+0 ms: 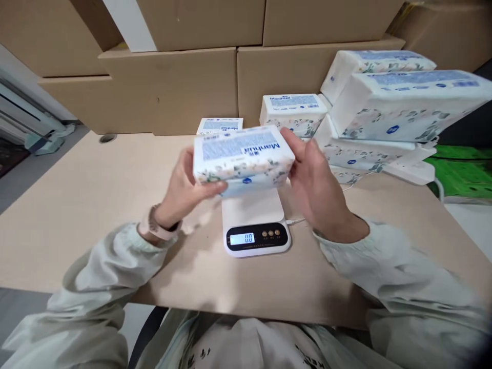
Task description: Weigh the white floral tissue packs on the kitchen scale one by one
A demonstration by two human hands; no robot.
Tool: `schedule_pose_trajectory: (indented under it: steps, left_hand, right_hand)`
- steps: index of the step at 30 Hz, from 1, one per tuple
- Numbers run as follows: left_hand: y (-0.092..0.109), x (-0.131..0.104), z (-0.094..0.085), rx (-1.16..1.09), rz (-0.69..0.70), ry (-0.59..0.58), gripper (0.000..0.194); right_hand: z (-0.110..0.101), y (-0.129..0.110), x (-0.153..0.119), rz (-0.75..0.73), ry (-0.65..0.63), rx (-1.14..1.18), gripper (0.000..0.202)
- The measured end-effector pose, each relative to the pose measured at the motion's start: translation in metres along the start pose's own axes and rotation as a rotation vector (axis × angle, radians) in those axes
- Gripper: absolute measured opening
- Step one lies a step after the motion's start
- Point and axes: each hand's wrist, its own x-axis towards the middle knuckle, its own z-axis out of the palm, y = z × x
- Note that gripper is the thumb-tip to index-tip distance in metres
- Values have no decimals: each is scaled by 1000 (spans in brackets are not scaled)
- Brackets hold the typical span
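Note:
Between my hands is a white tissue pack (242, 156) with a leaf and flower print and "Manhua" lettering, held above a white digital scale (255, 225). My left hand (188, 179) is closed on its left end, thumb along the front face. At the right end, my right hand (313, 179) grips the pack, fingers partly hidden behind it. Under the pack, part of the scale's plate is covered; its lit display reads 0.0. A white cable runs from the scale's right side.
Several similar tissue packs (384, 118) are stacked at the right. Two more stand behind, one a back-left tissue pack (221, 124). Cardboard boxes (184, 87) wall off the table's far edge. Green material (461, 171) lies right of the table (96, 205).

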Motion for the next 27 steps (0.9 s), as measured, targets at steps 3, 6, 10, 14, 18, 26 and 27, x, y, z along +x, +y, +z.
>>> schedule_pose_trajectory:
  steps: [3, 6, 10, 14, 18, 26, 27]
  left_hand:
    - [-25, -23, 19, -15, 2, -52, 83]
    - [-42, -31, 27, -28, -29, -127, 97]
    - [-54, -37, 24, 2, -54, -226, 124]
    - [-59, -46, 19, 31, -18, -176, 132]
    - [-56, -60, 14, 20, 44, -45, 89]
    - [-34, -77, 11, -2, 13, 88, 65]
    - [-32, -78, 12, -10, 14, 91, 64]
  right_hand:
    - [-1, 16, -25, 133, -36, 172, 72]
    - [1, 34, -42, 188, -34, 224, 70]
    - [6, 51, -57, 168, -42, 229, 66]
    - [8, 66, -64, 82, 105, 209, 61]
    - [9, 77, -68, 65, 305, 169, 59]
    - [13, 77, -73, 39, 323, 82, 58]
    - [13, 75, -74, 36, 322, 97, 57]
